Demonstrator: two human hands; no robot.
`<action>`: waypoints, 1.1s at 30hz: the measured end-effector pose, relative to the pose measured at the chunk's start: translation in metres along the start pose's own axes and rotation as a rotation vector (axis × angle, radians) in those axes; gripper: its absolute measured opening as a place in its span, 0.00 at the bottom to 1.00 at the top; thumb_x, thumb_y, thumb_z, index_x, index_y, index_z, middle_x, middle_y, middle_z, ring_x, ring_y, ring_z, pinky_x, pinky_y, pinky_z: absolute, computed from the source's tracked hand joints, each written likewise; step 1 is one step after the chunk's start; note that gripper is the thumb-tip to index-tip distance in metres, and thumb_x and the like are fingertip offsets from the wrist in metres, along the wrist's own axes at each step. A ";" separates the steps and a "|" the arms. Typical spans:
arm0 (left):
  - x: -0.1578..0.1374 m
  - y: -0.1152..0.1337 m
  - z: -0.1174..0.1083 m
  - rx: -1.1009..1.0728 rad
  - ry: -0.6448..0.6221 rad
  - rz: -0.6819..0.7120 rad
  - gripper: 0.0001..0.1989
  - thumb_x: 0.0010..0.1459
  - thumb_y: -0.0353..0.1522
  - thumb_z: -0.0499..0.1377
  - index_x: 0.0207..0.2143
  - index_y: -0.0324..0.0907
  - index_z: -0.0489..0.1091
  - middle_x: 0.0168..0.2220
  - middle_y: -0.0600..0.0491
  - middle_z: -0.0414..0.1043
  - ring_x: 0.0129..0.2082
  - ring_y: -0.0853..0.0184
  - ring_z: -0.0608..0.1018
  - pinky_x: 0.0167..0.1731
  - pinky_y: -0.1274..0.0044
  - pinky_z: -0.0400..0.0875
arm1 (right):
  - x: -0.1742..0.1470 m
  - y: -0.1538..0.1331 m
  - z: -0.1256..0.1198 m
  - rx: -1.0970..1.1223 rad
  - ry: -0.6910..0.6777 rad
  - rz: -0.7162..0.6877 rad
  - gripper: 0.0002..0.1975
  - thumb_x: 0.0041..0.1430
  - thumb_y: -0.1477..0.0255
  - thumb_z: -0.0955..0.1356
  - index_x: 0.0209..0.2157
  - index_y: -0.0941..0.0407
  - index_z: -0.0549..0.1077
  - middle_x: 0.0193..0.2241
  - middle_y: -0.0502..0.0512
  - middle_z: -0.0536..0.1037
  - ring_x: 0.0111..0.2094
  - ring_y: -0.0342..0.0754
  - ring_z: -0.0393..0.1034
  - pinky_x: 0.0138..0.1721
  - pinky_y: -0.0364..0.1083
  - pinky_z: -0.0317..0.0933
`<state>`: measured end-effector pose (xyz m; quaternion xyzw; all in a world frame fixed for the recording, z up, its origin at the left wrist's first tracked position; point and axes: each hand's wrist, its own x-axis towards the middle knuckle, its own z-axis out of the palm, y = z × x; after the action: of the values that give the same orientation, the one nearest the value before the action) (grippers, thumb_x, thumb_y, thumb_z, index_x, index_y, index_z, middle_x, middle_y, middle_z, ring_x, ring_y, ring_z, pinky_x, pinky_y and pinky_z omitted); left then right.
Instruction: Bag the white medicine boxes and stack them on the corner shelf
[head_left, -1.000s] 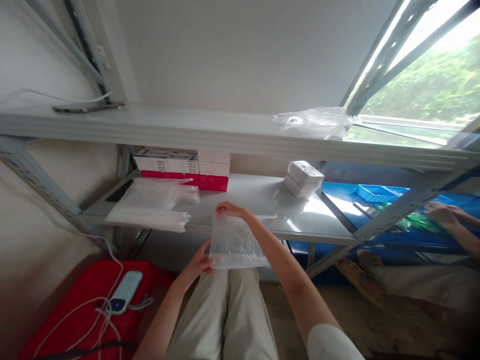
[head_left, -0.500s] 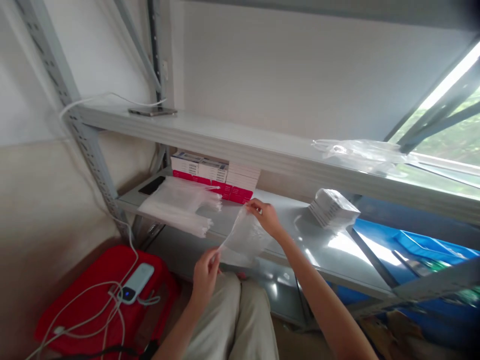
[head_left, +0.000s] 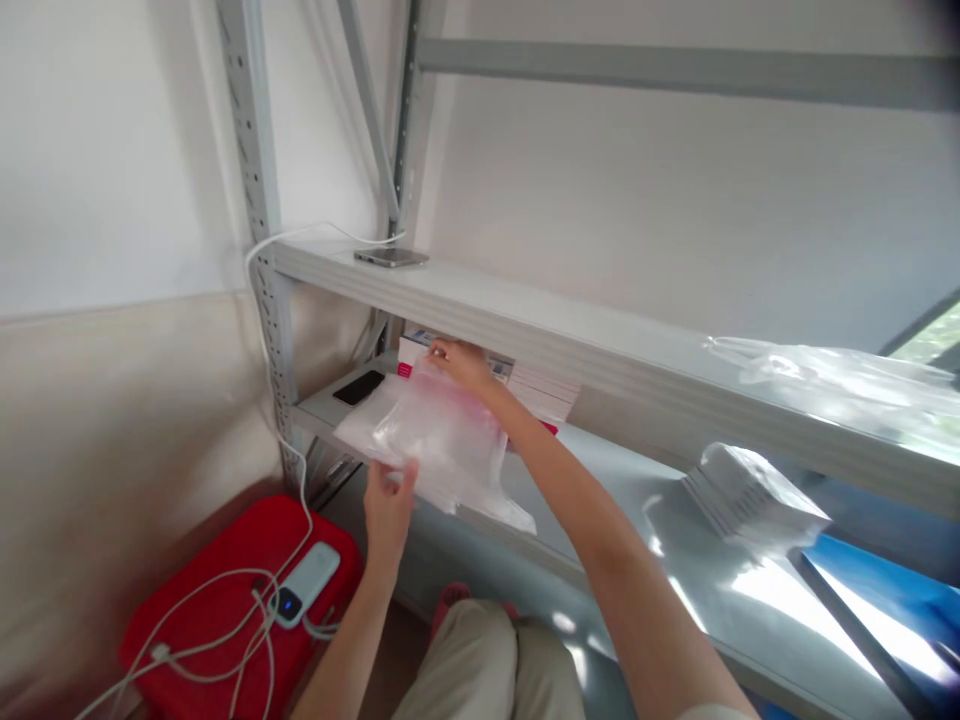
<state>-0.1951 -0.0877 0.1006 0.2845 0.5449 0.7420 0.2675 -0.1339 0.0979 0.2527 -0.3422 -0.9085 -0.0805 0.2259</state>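
A thin translucent plastic bag (head_left: 442, 425) is stretched out over a pile of similar plastic bags (head_left: 364, 420) on the middle shelf. My right hand (head_left: 461, 365) pinches its far edge, in front of the boxes. At the shelf's front edge, my left hand (head_left: 388, 500) has thumb and fingers at the bag's near edge and seems to grip it; the fingertips are partly hidden. Behind the bag stands a row of white and red boxes (head_left: 544, 385), partly covered by my right hand and forearm.
A dark phone (head_left: 360, 387) lies left of the bags. Farther right sits a plastic-wrapped stack of white boxes (head_left: 754, 495). On the upper shelf are another phone (head_left: 390, 257) and clear plastic (head_left: 840, 380). A power bank (head_left: 306, 585) with cables rests on a red stool (head_left: 217, 560).
Both hands have carried the single bag leftward, from the bare shelf onto the pile of bags. My right hand moved farther back. The view has turned left.
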 end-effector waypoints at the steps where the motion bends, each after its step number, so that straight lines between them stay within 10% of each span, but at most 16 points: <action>1: 0.007 -0.004 -0.003 0.037 -0.028 -0.012 0.24 0.46 0.49 0.61 0.34 0.37 0.68 0.28 0.53 0.72 0.13 0.77 0.65 0.13 0.82 0.61 | 0.014 -0.004 0.012 -0.019 -0.046 0.004 0.12 0.61 0.62 0.65 0.41 0.54 0.75 0.35 0.52 0.79 0.38 0.45 0.71 0.40 0.41 0.58; 14: 0.076 -0.062 -0.016 0.007 0.339 0.005 0.22 0.54 0.45 0.56 0.45 0.40 0.63 0.25 0.55 0.68 0.23 0.70 0.72 0.25 0.77 0.67 | 0.087 -0.025 0.131 -0.165 -0.338 0.230 0.22 0.61 0.58 0.63 0.42 0.61 0.76 0.42 0.67 0.77 0.46 0.56 0.71 0.45 0.50 0.60; 33: 0.082 -0.076 -0.007 0.005 0.369 0.118 0.25 0.52 0.35 0.59 0.50 0.42 0.53 0.30 0.57 0.66 0.24 0.73 0.67 0.30 0.77 0.64 | 0.098 -0.031 0.142 -0.089 -0.419 0.366 0.26 0.60 0.56 0.63 0.48 0.62 0.72 0.47 0.69 0.74 0.48 0.57 0.70 0.41 0.48 0.64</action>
<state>-0.2507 -0.0140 0.0369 0.1755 0.5688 0.7948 0.1183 -0.2695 0.1748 0.1728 -0.5194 -0.8540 -0.0057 0.0286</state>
